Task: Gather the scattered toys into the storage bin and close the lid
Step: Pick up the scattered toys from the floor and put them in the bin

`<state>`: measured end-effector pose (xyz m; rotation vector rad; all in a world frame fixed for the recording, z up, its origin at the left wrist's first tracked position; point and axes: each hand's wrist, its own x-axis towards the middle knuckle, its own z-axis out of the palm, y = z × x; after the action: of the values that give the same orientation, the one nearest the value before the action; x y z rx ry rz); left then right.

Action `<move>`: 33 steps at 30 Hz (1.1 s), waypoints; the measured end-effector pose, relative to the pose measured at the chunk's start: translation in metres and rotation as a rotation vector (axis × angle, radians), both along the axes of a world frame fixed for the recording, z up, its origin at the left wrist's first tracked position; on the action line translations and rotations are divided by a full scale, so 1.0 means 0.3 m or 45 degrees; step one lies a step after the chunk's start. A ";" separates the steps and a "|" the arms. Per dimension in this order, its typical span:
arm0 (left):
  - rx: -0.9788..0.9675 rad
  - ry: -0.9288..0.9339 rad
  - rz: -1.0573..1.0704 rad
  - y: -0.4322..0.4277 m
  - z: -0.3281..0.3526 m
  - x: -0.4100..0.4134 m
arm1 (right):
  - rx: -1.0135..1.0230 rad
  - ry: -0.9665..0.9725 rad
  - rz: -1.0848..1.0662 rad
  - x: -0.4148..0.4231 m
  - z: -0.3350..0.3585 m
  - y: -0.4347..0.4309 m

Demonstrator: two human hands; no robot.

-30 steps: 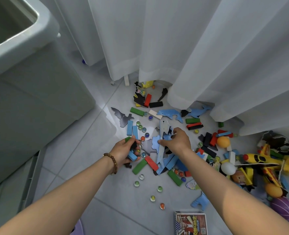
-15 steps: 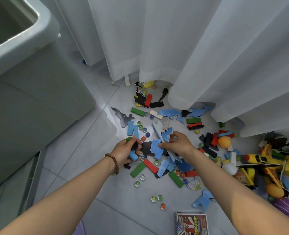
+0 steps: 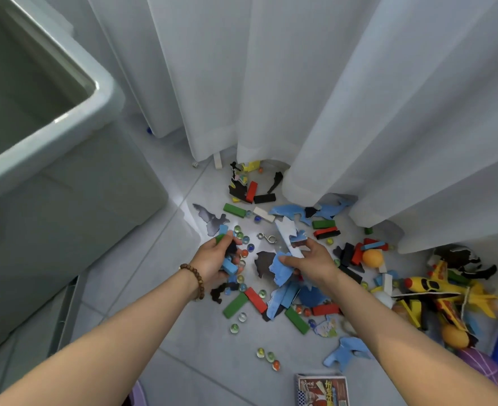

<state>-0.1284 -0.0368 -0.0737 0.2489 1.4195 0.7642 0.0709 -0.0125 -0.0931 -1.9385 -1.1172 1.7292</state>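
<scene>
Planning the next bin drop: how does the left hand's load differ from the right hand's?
The left hand grips small rectangular blue and green blocks; the right hand pinches flat, jagged-edged blue sheet pieces. The blocks are chunky and tucked into the palm; the sheet pieces are thin and fan out beyond the hand. Both hold several toys over the tiled floor.

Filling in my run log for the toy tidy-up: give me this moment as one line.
phase: gathering | left hand: grips blocks | right hand: holds blue puzzle pieces | storage bin: open
</scene>
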 end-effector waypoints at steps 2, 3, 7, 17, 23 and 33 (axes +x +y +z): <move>0.030 0.027 -0.069 0.010 0.078 -0.009 | 0.035 -0.013 0.046 0.019 0.084 0.007; 0.058 0.038 -0.094 0.017 0.126 -0.017 | 0.070 -0.022 0.076 0.026 0.138 0.013; 0.203 0.053 -0.137 0.045 0.368 -0.068 | 0.228 -0.045 0.121 0.014 0.407 0.037; 0.573 0.181 0.070 -0.053 0.981 -0.521 | 0.632 0.090 0.418 -0.469 1.089 0.075; 0.483 0.417 0.256 -0.150 0.964 -0.879 | 0.667 0.216 0.684 -0.985 1.099 0.090; 0.305 1.295 -0.203 -0.207 0.803 -1.053 | 1.029 -0.327 0.951 -1.016 0.866 0.102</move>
<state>-0.4443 -0.0989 0.1670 1.0309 2.2122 0.6936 -0.2338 0.0181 0.1667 -1.2999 -2.3814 0.9687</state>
